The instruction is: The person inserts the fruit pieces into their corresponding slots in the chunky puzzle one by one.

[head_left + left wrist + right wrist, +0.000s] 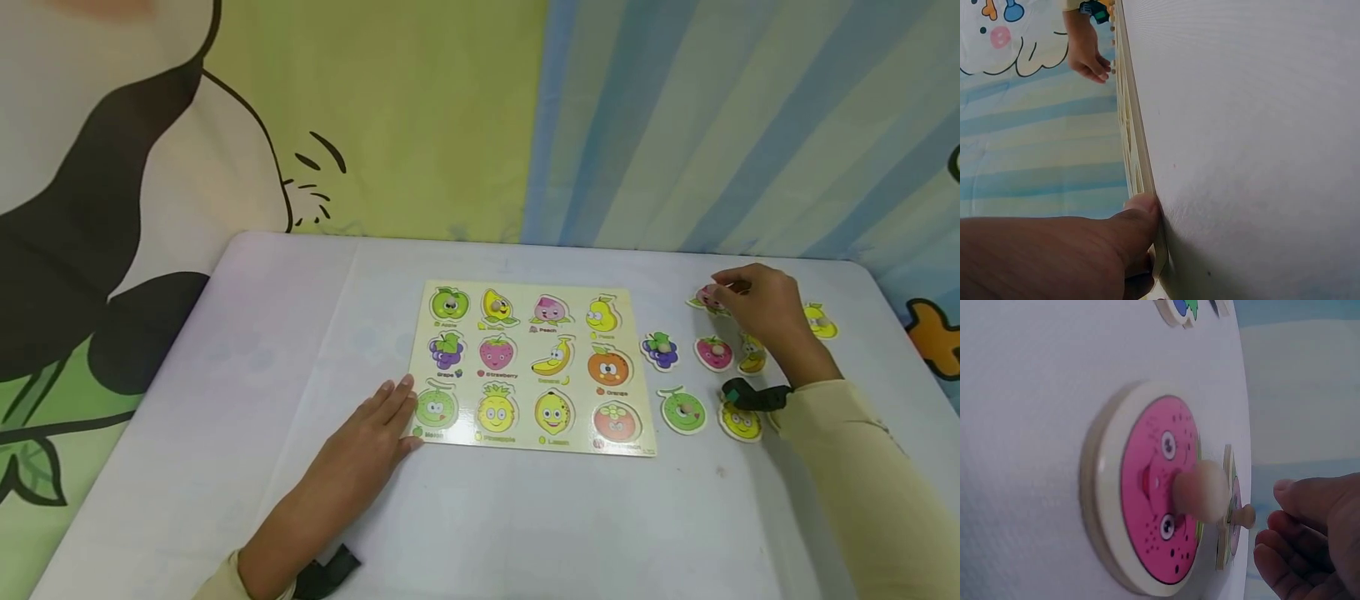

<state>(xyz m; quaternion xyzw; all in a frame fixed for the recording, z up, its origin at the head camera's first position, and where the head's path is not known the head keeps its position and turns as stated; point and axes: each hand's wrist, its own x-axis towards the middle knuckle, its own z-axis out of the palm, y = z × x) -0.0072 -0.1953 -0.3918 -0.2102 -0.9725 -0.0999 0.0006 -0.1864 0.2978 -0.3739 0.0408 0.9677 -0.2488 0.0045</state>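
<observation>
A flat fruit puzzle board point(525, 375) lies on the white table. Knobs stand on its apple piece point(450, 303) and mango piece point(497, 307). My left hand point(367, 442) rests at the board's lower left corner, fingers straight, its thumb against the edge in the left wrist view. At the right, my right hand point(765, 308) hovers over the peach piece point(703, 300). In the right wrist view, its thumb and bent fingers stand apart close to the peach piece's wooden knob point(1246, 516). Nearer that camera lies a strawberry piece point(1163, 494) with its own knob.
Right of the board lie a grape piece point(660, 351), a melon piece point(683, 411), a banana piece point(752, 356), a pear piece point(821, 322) and a yellow smiling piece point(740, 423). Another piece is mostly hidden by the right sleeve point(855, 467). A printed curtain point(420, 125) hangs behind the table.
</observation>
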